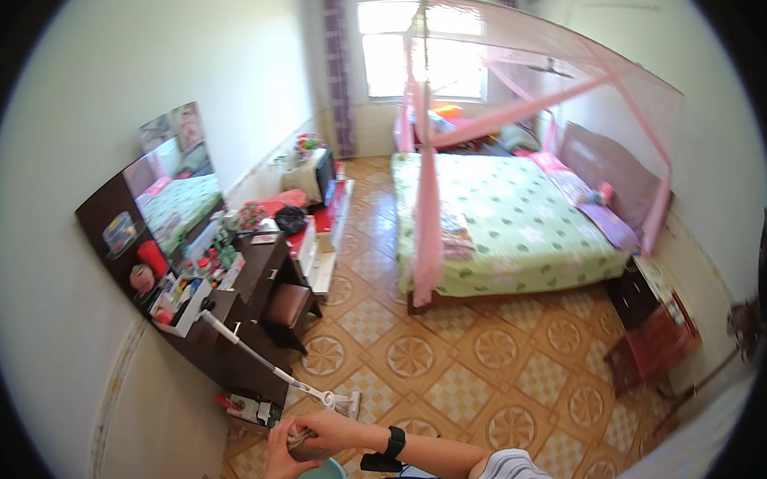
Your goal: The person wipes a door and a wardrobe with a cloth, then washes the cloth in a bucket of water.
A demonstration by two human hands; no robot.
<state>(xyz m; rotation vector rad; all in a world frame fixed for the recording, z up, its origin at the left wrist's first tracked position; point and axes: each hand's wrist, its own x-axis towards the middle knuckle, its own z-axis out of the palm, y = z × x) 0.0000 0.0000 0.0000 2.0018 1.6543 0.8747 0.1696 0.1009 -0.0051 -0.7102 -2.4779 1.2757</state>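
Note:
Near the lower edge, my left hand and my right hand are close together, both closed around a bunched greyish cloth. Only a small part of the cloth shows between the fingers. Just below them is a light blue basin, partly hidden by my hands and right forearm; what lies inside cannot be made out. Beyond my hands a mop with a white handle leans against the dark dressing table, its head down on the floor. A black band circles my right wrist.
To the left stands the dark dressing table with a mirror, crowded with bottles and boxes, and a brown stool. A bed under a pink canopy fills the far right. A reddish wooden chair stands at the right wall.

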